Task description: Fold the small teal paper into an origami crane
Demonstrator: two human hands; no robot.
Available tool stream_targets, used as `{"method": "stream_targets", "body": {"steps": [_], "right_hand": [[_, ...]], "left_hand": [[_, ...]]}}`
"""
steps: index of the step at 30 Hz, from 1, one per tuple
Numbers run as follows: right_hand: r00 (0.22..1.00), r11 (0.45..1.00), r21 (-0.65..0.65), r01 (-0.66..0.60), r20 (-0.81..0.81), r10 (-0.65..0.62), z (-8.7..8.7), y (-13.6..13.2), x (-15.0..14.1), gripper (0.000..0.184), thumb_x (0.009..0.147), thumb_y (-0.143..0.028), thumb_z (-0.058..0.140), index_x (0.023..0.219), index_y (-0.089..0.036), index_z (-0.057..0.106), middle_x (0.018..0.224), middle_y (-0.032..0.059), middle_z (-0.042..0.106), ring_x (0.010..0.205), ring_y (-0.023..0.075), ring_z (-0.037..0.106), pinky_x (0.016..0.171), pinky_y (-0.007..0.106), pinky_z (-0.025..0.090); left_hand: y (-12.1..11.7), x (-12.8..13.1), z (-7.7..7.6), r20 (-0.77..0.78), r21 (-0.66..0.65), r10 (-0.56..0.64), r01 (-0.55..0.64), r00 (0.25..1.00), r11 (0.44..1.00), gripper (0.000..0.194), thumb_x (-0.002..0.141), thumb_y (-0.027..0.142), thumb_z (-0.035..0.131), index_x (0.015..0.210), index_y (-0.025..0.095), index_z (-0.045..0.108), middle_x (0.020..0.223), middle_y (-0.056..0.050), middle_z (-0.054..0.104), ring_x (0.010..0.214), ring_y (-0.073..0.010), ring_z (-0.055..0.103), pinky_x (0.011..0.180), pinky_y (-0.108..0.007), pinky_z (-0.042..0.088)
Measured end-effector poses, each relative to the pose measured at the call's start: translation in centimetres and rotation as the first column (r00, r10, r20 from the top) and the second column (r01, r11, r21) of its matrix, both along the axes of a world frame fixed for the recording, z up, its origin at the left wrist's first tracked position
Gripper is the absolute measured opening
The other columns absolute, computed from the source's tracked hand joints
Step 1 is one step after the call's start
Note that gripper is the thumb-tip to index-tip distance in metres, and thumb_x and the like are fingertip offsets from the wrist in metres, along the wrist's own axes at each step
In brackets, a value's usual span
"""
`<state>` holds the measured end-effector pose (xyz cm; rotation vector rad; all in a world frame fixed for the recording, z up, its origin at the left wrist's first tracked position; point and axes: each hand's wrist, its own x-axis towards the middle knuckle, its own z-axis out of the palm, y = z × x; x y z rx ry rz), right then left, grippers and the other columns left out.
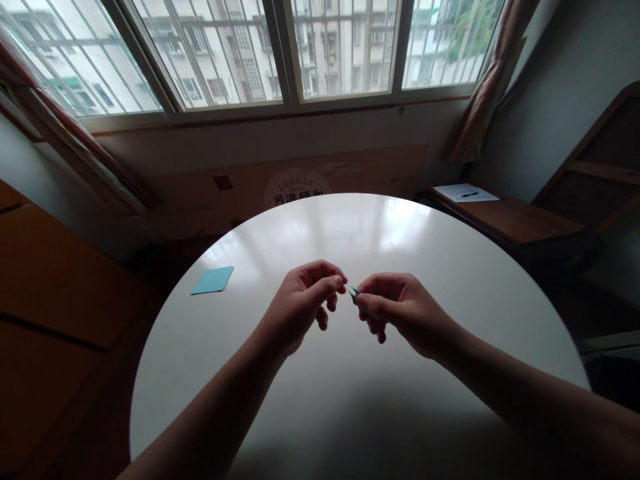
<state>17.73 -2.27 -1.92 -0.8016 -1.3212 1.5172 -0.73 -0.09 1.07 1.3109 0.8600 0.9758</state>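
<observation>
Over the middle of the table, my right hand point(400, 308) pinches a small folded piece of teal paper point(354, 292) between thumb and fingers. Two pointed tips of the paper stick out toward the left; the rest is hidden by the fingers. My left hand point(313, 297) is just beside those tips, its thumb and index finger pressed together. Whether anything is between the left fingertips cannot be made out. A flat stack of light blue square paper point(213, 280) lies on the table to the left of both hands.
The round white table point(300, 407) has a shiny top. Behind it stand a large printed cardboard box point(390, 175) and a barred window. At the right, a wooden side table point(530, 217) holds a white sheet point(457, 191) and a pen point(470, 195). An orange-brown cabinet point(45, 280) is at left.
</observation>
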Motion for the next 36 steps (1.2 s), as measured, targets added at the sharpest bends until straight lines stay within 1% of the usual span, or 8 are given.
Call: {"method": "stream_targets", "body": {"steps": [4, 8, 14, 17, 22, 26, 29, 36], "right_hand": [[0.998, 0.997, 0.051, 0.063, 0.026, -0.065, 0.13, -0.16, 0.02, 0.017, 0.081, -0.028, 0.078, 0.083, -0.012, 0.071, 0.070, 0.0037, 0.064, 0.053, 0.0114, 0.058, 0.042, 0.017, 0.046], [0.994, 0.990, 0.114, 0.078, 0.065, -0.085, 0.06, -0.28, 0.10, 0.014, 0.081, -0.025, 0.076, 0.083, -0.012, 0.071, 0.071, 0.0036, 0.064, 0.054, 0.0121, 0.059, 0.044, 0.019, 0.048], [0.979, 0.979, 0.164, 0.122, 0.143, -0.146, 0.18, -0.42, -0.11, 0.013, 0.081, -0.024, 0.074, 0.080, -0.012, 0.068, 0.068, 0.0024, 0.062, 0.056, 0.0115, 0.057, 0.046, 0.018, 0.047], [0.977, 0.979, 0.162, 0.122, 0.157, -0.148, 0.24, -0.32, -0.14, 0.015, 0.083, -0.026, 0.072, 0.080, -0.012, 0.067, 0.067, 0.0021, 0.061, 0.056, 0.0112, 0.056, 0.046, 0.018, 0.046], [0.987, 0.988, 0.099, 0.117, 0.101, -0.127, -0.14, 0.09, 0.09, 0.021, 0.087, -0.033, 0.070, 0.083, -0.013, 0.067, 0.068, 0.0024, 0.061, 0.058, 0.0128, 0.058, 0.046, 0.019, 0.047], [0.994, 0.994, 0.070, 0.089, 0.062, -0.094, -0.40, 0.25, 0.18, 0.021, 0.086, -0.033, 0.070, 0.083, -0.013, 0.065, 0.065, 0.0017, 0.059, 0.057, 0.0125, 0.057, 0.046, 0.019, 0.046], [0.993, 0.992, 0.093, 0.080, 0.081, -0.088, -0.21, 0.13, 0.06, 0.019, 0.085, -0.030, 0.069, 0.080, -0.013, 0.065, 0.063, 0.0012, 0.059, 0.054, 0.0111, 0.055, 0.045, 0.019, 0.044], [0.973, 0.972, 0.199, 0.121, 0.172, -0.156, 0.23, -0.32, -0.36, 0.014, 0.083, -0.026, 0.070, 0.080, -0.012, 0.067, 0.067, 0.0021, 0.060, 0.059, 0.0111, 0.053, 0.048, 0.019, 0.043]], "left_hand": [[-0.30, -0.21, 0.15, -0.179, 0.242, 0.010, 0.035, 0.984, 0.970, 0.019, 0.086, 0.032, 0.065, 0.081, 0.014, 0.069, 0.067, -0.002, 0.060, 0.057, -0.0124, 0.053, 0.037, -0.015, 0.043], [-0.54, -0.24, 0.25, -0.237, 0.283, 0.017, 0.052, 0.971, 0.958, 0.014, 0.084, 0.028, 0.071, 0.083, 0.014, 0.073, 0.067, -0.002, 0.063, 0.055, -0.0117, 0.053, 0.037, -0.015, 0.043], [-0.74, -0.07, 0.42, -0.298, 0.246, 0.009, 0.068, 0.955, 0.967, 0.014, 0.087, 0.027, 0.068, 0.081, 0.015, 0.073, 0.064, -0.001, 0.061, 0.053, -0.0099, 0.050, 0.038, -0.014, 0.042], [-0.61, -0.04, 0.38, -0.275, 0.204, 0.001, 0.058, 0.962, 0.977, 0.016, 0.086, 0.028, 0.069, 0.082, 0.014, 0.073, 0.064, -0.001, 0.061, 0.054, -0.0104, 0.051, 0.038, -0.014, 0.043], [0.02, -0.45, 0.30, -0.172, 0.130, -0.018, 0.041, 0.985, 0.991, 0.023, 0.086, 0.036, 0.070, 0.082, 0.013, 0.073, 0.077, -0.006, 0.066, 0.061, -0.0128, 0.054, 0.036, -0.014, 0.043], [-0.04, -0.44, 0.17, -0.207, 0.124, -0.054, 0.081, 0.977, 0.989, 0.020, 0.081, 0.032, 0.075, 0.088, 0.013, 0.073, 0.070, -0.004, 0.063, 0.061, -0.0140, 0.055, 0.037, -0.015, 0.045], [-0.30, -0.10, 0.00, -0.210, 0.129, -0.076, 0.105, 0.975, 0.986, 0.016, 0.081, 0.028, 0.073, 0.087, 0.013, 0.072, 0.068, -0.003, 0.063, 0.061, -0.0140, 0.055, 0.037, -0.015, 0.045], [-0.42, 0.37, -0.19, -0.181, 0.093, -0.027, 0.045, 0.983, 0.995, 0.009, 0.076, 0.023, 0.070, 0.075, 0.014, 0.069, 0.065, 0.000, 0.059, 0.052, -0.0092, 0.047, 0.038, -0.015, 0.042]]}}
